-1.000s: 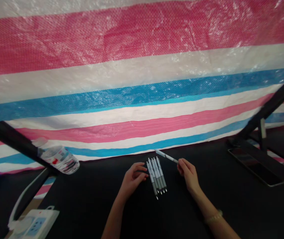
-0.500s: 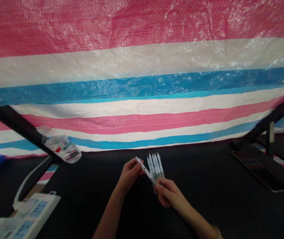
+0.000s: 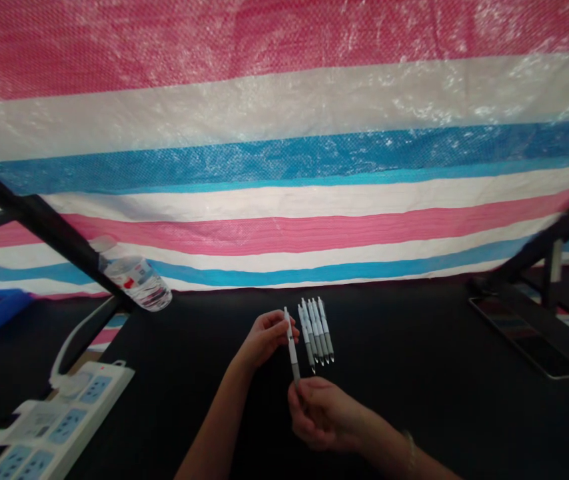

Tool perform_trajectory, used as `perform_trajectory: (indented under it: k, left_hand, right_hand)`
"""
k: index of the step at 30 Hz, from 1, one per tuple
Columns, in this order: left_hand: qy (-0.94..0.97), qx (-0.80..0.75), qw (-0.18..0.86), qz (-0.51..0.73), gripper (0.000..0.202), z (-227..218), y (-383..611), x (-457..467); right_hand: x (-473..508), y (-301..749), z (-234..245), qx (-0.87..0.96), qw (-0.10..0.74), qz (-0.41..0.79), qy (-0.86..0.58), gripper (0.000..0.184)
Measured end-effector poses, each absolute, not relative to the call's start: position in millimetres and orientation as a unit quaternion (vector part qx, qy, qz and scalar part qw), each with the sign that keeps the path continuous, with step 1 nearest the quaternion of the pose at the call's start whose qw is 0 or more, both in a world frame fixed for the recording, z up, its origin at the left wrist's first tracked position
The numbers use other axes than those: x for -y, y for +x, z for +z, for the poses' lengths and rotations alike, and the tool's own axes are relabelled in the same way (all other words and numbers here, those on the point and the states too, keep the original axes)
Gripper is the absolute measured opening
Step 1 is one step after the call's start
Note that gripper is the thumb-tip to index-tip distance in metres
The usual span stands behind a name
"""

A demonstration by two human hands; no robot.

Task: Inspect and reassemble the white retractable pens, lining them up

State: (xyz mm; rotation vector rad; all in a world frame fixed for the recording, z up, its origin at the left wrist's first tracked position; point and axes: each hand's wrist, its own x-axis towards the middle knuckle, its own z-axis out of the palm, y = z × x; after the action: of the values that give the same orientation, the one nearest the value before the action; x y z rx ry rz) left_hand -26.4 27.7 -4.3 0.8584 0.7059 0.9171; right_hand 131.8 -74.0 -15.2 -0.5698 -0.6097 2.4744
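A white and grey pen [image 3: 292, 345] stands nearly upright between my two hands, above a black table [image 3: 414, 387]. My left hand [image 3: 264, 337] pinches its upper end with closed fingers. Curled round its lower tip is my right hand [image 3: 322, 413], which sits closer to me. Just right of the held pen, several matching pens [image 3: 317, 330] lie side by side in a neat row on the table, tips pointing toward me.
A plastic water bottle [image 3: 134, 280] lies tilted at the left near a black diagonal bar [image 3: 39, 220]. A white power strip [image 3: 59, 427] sits at lower left. A phone [image 3: 529, 337] rests at right. A striped tarp [image 3: 284, 167] hangs behind.
My right hand carried the pen from the right of the row over to its left and drew back toward me. My left hand took the pen's upper end. The pen turned nearly upright.
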Motion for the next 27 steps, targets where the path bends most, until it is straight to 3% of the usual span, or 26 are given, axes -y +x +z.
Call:
perform_trajectory:
  k: [6, 12, 15, 27]
  left_hand:
    - [0.396, -0.345, 0.737, 0.426, 0.036, -7, -23, -29]
    - [0.368, -0.338, 0.739, 0.452, 0.034, -6, -24, -30]
    - [0.375, -0.330, 0.746, 0.440, 0.033, -5, -26, -30]
    - [0.379, -0.327, 0.747, 0.438, 0.034, -5, -28, -30]
  right_hand:
    - [74, 133, -17, 0.232, 0.270, 0.902, -0.244, 0.034]
    - [72, 140, -17, 0.130, 0.283, 0.914, -0.261, 0.039]
    - [72, 142, -14, 0.127, 0.278, 0.919, -0.249, 0.031]
    - [72, 145, -5, 0.167, 0.266, 0.903, -0.293, 0.040]
